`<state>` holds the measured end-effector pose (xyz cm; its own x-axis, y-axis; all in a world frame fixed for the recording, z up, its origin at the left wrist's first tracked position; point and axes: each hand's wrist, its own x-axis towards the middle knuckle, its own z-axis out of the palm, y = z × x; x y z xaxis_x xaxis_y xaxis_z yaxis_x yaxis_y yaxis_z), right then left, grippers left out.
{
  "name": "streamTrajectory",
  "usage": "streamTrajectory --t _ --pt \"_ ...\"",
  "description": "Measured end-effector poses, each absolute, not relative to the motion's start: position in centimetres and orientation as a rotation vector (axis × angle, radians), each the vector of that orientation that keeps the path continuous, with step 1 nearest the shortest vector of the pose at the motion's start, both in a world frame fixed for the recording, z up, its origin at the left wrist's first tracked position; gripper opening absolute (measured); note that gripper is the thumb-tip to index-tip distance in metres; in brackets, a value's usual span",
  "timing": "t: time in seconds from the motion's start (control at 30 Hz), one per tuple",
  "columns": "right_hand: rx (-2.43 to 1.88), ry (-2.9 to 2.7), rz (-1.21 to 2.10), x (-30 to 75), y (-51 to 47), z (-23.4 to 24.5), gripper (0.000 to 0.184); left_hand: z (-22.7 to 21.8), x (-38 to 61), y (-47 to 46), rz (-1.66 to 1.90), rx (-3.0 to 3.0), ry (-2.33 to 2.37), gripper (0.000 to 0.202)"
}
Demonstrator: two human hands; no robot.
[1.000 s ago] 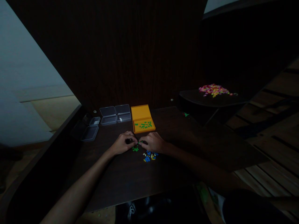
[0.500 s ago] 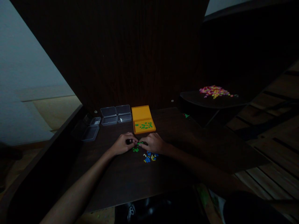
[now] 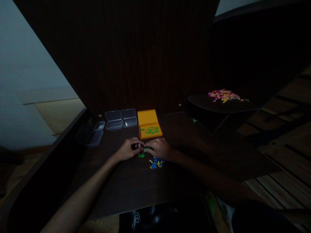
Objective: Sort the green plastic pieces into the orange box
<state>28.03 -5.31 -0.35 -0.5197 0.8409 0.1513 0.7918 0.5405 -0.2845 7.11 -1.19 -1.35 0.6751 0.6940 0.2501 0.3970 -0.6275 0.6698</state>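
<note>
My left hand [image 3: 128, 150] and my right hand [image 3: 159, 149] meet over the dark table, fingertips almost touching. Between them is a small green toy brick piece [image 3: 146, 148], pinched from both sides; the fingers partly cover it. Just below the left fingertips lies a little heap of green bricks [image 3: 141, 155]. Nearer to me, under the right hand, is a pile of blue, yellow and white bricks [image 3: 153, 165]. Beyond both hands stands an open yellow box [image 3: 147, 116], its lid folded back and several green bricks [image 3: 152, 130] scattered inside.
Open clear plastic cases [image 3: 114, 125] stand left of the yellow box, with another clear case [image 3: 95, 138] farther left. A raised dark shelf [image 3: 204, 102] at the right bears a heap of pink, red and yellow pieces [image 3: 224, 95]. A tall dark panel [image 3: 136, 58] closes the back.
The fingers of both hands have shifted slightly around the green piece. The box, cases and brick piles stay where they were; the view has moved a touch.
</note>
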Motion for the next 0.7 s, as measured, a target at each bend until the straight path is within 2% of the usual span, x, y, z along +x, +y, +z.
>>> streamTrajectory --t 0.4,0.7 --pt "-1.179 -2.491 0.216 28.0 -5.3 -1.3 0.021 -1.3 7.2 -1.2 0.684 2.293 0.862 0.024" --pt "-1.237 -2.462 0.251 27.7 -5.2 -1.8 0.023 -1.3 7.0 -1.3 0.688 2.262 0.870 0.027"
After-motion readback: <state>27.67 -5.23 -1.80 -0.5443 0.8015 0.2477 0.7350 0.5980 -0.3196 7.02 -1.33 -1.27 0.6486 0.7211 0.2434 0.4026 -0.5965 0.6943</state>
